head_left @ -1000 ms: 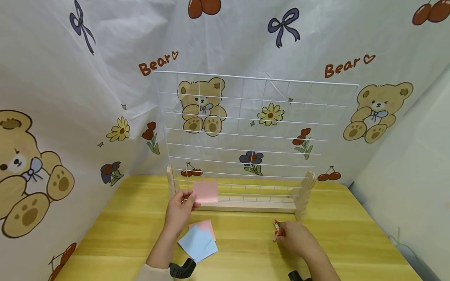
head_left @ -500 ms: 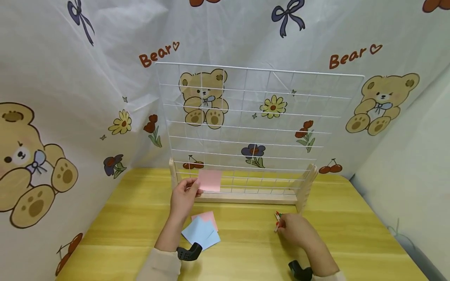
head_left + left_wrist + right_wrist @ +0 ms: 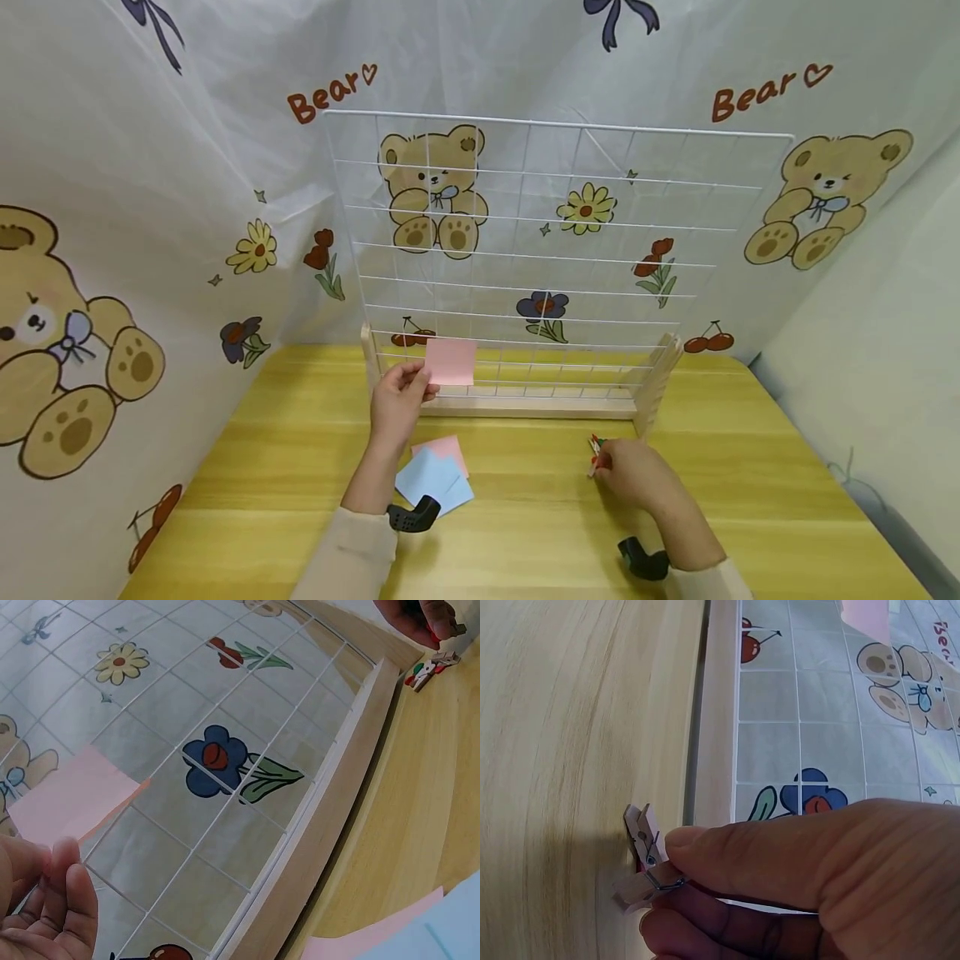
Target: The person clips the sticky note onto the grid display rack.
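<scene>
My left hand (image 3: 397, 404) pinches a square pink sticky note (image 3: 451, 362) by its edge, between thumb and fingers. The note is held up before the lower left part of a white wire grid (image 3: 525, 250); whether it touches the wires I cannot tell. Down on the table, my right hand (image 3: 633, 473) pinches a small wooden clothespin (image 3: 641, 889) between thumb and fingers. Another clothespin (image 3: 641, 827) lies beside it on the wood, and the left wrist view shows small clothespins (image 3: 431, 671) with red and green decorations below that hand.
A blue sticky note pile (image 3: 429, 477) lies over a pink note (image 3: 448, 450) near my left forearm. The grid stands in a wooden base (image 3: 525, 407) on the wood-grain table (image 3: 525, 533). A bear-printed cloth (image 3: 285, 167) hangs behind and at the left.
The head view has tipped downward, so the scene sits higher in it. My left hand has raised the pink note slightly against the grid. My right hand stays at the clothespins.
</scene>
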The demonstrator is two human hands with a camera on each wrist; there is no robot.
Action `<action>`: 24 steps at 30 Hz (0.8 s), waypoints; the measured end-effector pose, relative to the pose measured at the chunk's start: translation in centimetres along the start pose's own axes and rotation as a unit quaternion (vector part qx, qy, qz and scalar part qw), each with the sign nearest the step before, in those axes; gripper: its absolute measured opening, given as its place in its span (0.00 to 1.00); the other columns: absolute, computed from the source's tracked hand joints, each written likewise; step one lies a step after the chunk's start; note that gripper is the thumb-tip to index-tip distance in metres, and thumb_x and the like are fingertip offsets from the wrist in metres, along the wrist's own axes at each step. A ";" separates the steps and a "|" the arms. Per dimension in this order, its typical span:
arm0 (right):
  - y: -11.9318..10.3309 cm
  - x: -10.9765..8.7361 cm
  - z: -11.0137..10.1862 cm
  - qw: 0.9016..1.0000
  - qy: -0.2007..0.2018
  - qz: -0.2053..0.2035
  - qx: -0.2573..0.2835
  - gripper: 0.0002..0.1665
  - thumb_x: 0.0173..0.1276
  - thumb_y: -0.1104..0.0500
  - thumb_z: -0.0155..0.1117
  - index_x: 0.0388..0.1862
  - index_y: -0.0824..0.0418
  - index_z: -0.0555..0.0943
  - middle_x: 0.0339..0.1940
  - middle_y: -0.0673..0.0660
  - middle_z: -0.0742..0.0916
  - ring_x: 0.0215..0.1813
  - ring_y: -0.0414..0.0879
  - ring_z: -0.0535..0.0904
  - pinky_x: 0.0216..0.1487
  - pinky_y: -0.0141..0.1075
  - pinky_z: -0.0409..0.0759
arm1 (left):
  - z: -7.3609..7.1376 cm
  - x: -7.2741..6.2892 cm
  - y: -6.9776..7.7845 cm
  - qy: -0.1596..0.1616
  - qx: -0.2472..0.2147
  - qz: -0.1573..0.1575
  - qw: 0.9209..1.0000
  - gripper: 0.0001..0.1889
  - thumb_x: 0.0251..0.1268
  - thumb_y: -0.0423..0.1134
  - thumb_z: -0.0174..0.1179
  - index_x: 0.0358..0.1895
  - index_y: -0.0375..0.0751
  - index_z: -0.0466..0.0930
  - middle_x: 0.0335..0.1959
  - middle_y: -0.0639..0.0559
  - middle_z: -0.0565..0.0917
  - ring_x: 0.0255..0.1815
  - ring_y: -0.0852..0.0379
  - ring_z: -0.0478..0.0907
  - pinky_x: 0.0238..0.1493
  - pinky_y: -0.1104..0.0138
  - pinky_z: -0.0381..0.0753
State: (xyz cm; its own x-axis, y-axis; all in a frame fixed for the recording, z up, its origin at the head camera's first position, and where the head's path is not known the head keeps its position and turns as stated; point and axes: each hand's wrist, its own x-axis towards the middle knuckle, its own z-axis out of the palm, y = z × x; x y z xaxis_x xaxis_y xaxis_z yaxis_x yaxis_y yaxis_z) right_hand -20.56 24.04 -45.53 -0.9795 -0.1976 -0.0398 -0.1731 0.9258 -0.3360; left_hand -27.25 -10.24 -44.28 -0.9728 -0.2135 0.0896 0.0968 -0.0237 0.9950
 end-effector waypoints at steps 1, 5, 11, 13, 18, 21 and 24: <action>0.0 0.1 0.0 1.000 0.001 -0.001 -0.001 0.08 0.63 0.63 0.72 0.27 0.57 0.82 0.25 0.48 0.84 0.28 0.42 0.74 0.33 0.40 0.77 | 0.0 0.1 0.0 0.001 -0.002 0.000 1.000 0.13 0.75 0.37 0.61 0.56 0.35 0.81 0.43 0.41 0.85 0.33 0.61 0.85 0.39 0.72 0.87; 0.1 0.3 0.0 1.000 0.005 -0.006 -0.005 0.07 0.63 0.63 0.72 0.28 0.57 0.83 0.26 0.48 0.85 0.29 0.42 0.75 0.34 0.42 0.78 | 0.1 0.4 0.0 -0.001 -0.008 -0.001 1.000 0.13 0.75 0.36 0.61 0.56 0.34 0.81 0.44 0.40 0.85 0.33 0.61 0.85 0.39 0.72 0.87; 0.2 0.4 0.0 1.000 -0.001 0.005 -0.009 0.06 0.64 0.61 0.73 0.30 0.58 0.84 0.28 0.50 0.86 0.30 0.42 0.77 0.35 0.43 0.79 | 0.3 0.4 -0.1 -0.009 -0.016 -0.011 1.000 0.13 0.74 0.35 0.61 0.56 0.33 0.81 0.44 0.39 0.85 0.33 0.61 0.86 0.39 0.71 0.88; 0.3 0.5 -0.1 1.000 -0.005 0.010 -0.010 0.05 0.65 0.61 0.73 0.30 0.58 0.84 0.28 0.50 0.86 0.30 0.42 0.77 0.35 0.42 0.79 | 0.4 0.4 0.0 -0.012 -0.018 -0.014 1.000 0.13 0.74 0.36 0.61 0.56 0.34 0.81 0.44 0.39 0.86 0.34 0.60 0.86 0.40 0.70 0.88; 0.2 0.7 -0.5 1.000 -0.007 0.003 -0.011 0.06 0.65 0.61 0.72 0.30 0.59 0.84 0.28 0.51 0.86 0.29 0.43 0.76 0.33 0.42 0.78 | 0.6 0.4 0.2 -0.013 -0.017 -0.020 1.000 0.13 0.74 0.38 0.62 0.56 0.36 0.82 0.44 0.41 0.85 0.37 0.57 0.88 0.43 0.69 0.88; 0.1 0.6 -0.6 1.000 -0.004 0.001 -0.012 0.05 0.65 0.61 0.73 0.30 0.59 0.84 0.28 0.51 0.86 0.30 0.43 0.76 0.33 0.42 0.79 | 0.5 0.3 0.1 -0.015 -0.012 -0.024 1.000 0.13 0.75 0.39 0.62 0.56 0.37 0.82 0.44 0.42 0.86 0.37 0.57 0.87 0.43 0.69 0.88; 0.0 0.5 -0.2 1.000 -0.008 -0.001 -0.003 0.05 0.65 0.61 0.73 0.30 0.59 0.84 0.28 0.50 0.86 0.30 0.42 0.76 0.34 0.41 0.79 | 0.2 0.0 0.0 -0.017 -0.003 -0.028 0.999 0.12 0.74 0.39 0.62 0.55 0.38 0.82 0.43 0.43 0.86 0.36 0.57 0.87 0.42 0.69 0.88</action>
State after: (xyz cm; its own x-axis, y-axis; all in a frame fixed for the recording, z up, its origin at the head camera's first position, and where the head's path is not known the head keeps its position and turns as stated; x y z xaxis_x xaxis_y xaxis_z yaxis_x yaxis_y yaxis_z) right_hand -21.09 23.99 -45.39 -0.9773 -0.2047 -0.0540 -0.1760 0.9275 -0.3297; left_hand -27.35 -10.02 -44.30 -0.9834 -0.1782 0.0344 0.0425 -0.0416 0.9982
